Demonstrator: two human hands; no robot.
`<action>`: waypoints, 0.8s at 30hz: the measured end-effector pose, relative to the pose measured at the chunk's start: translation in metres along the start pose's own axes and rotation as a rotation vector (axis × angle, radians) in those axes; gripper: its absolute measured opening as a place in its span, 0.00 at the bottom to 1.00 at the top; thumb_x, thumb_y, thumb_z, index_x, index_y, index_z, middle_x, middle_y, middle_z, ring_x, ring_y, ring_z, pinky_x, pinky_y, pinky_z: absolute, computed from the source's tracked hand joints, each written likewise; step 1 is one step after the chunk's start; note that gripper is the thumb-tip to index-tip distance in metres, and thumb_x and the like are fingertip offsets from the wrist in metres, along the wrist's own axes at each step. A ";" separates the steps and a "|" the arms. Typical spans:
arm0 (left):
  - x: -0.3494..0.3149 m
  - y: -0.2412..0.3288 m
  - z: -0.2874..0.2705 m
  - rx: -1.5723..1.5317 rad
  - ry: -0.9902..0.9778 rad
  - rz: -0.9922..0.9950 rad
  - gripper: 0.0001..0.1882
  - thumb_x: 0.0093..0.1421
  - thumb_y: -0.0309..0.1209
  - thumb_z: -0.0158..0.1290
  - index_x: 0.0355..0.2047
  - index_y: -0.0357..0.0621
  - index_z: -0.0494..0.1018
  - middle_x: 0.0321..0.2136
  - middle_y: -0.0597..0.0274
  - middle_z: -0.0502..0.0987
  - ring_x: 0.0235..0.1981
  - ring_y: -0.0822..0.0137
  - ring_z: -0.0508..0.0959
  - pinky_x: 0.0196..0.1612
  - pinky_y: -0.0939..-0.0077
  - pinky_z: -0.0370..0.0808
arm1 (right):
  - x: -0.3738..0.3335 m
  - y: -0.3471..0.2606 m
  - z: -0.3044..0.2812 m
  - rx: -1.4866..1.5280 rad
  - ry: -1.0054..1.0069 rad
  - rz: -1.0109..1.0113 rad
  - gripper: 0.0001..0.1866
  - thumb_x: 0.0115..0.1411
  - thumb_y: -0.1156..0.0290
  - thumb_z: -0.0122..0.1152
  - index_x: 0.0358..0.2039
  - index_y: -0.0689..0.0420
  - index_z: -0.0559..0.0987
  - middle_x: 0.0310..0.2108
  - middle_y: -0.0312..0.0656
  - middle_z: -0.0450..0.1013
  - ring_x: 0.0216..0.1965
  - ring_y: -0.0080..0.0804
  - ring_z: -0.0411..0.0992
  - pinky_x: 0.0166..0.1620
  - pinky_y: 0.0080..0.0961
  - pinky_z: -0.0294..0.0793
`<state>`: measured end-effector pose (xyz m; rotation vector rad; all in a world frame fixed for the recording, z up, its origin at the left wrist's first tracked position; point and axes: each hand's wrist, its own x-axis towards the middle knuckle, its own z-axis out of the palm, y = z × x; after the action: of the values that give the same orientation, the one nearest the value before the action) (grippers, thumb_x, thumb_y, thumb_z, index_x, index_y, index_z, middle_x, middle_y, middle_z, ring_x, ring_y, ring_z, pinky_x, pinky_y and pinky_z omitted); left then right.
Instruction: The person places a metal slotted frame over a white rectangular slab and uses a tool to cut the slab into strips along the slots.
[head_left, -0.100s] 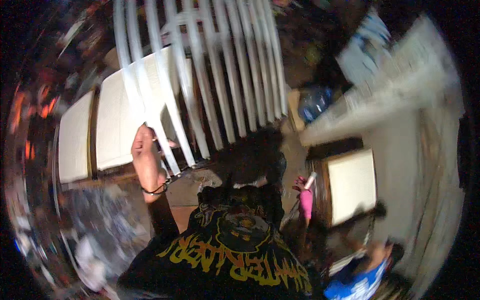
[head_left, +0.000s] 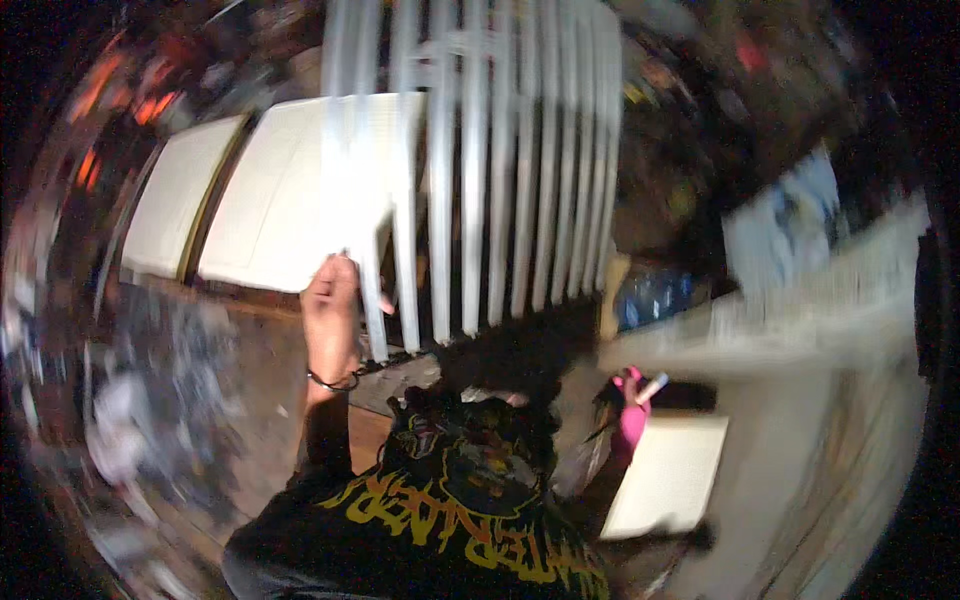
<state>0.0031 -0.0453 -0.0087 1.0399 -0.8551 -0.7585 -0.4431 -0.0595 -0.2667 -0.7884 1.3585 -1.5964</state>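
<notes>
- Partly covered at right: flat, cream rectangular panel (head_left: 285,190).
- Pinching, with bare left hand (head_left: 332,315), leftmost bar of pale-grey, metallic-looking slatted rack (head_left: 440,240).
- Set ahead of black-clad torso (head_left: 480,500), long axis pointing away, far ends cut off above.
- Curled round short whitish stick (head_left: 653,387) with blurred, pink-covered right hand (head_left: 631,415).

The room is rather dark, esp. toward the edges, w/ brighter light falling on the middle area. On the R side there is a grey floor (head_left: 785,430), & above it crosses a pale band (head_left: 800,318); if it is low wall or covering, I cannot tell. Near this stands out a light-blue patch (head_left: 785,220), v. blurred. On the L, the ground (head_left: 250,342) is brownish, w/ indistinct clutter (head_left: 125,425) farther out. Upper L bg shows orange spots (head_left: 155,106).
</notes>
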 end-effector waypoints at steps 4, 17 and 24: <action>-0.083 -0.009 0.038 0.029 0.219 -0.210 0.14 0.68 0.36 0.49 0.34 0.36 0.74 0.22 0.66 0.74 0.19 0.73 0.76 0.24 0.79 0.71 | 0.136 -0.119 0.002 -0.816 -0.291 -0.460 0.37 0.66 0.54 0.52 0.70 0.44 0.48 0.42 0.51 0.75 0.39 0.38 0.74 0.42 0.33 0.72; -0.160 -0.046 0.071 0.350 0.765 -0.187 0.17 0.68 0.41 0.48 0.33 0.37 0.69 0.22 0.65 0.70 0.26 0.74 0.67 0.31 0.76 0.66 | 0.220 -0.187 0.254 -0.871 -0.947 -0.781 0.26 0.63 0.56 0.55 0.57 0.55 0.66 0.39 0.54 0.76 0.39 0.45 0.75 0.41 0.38 0.74; -0.103 -0.079 0.023 0.851 1.138 -0.185 0.16 0.68 0.37 0.43 0.47 0.36 0.66 0.37 0.38 0.75 0.39 0.39 0.75 0.41 0.53 0.71 | 0.211 -0.155 0.509 -0.899 -1.238 -1.065 0.23 0.60 0.57 0.58 0.49 0.62 0.76 0.37 0.54 0.77 0.38 0.47 0.76 0.40 0.39 0.75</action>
<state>-0.0756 0.0076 -0.1004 2.0184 -0.0275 0.1828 -0.1155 -0.4631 -0.0265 -2.7548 0.5690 -0.5858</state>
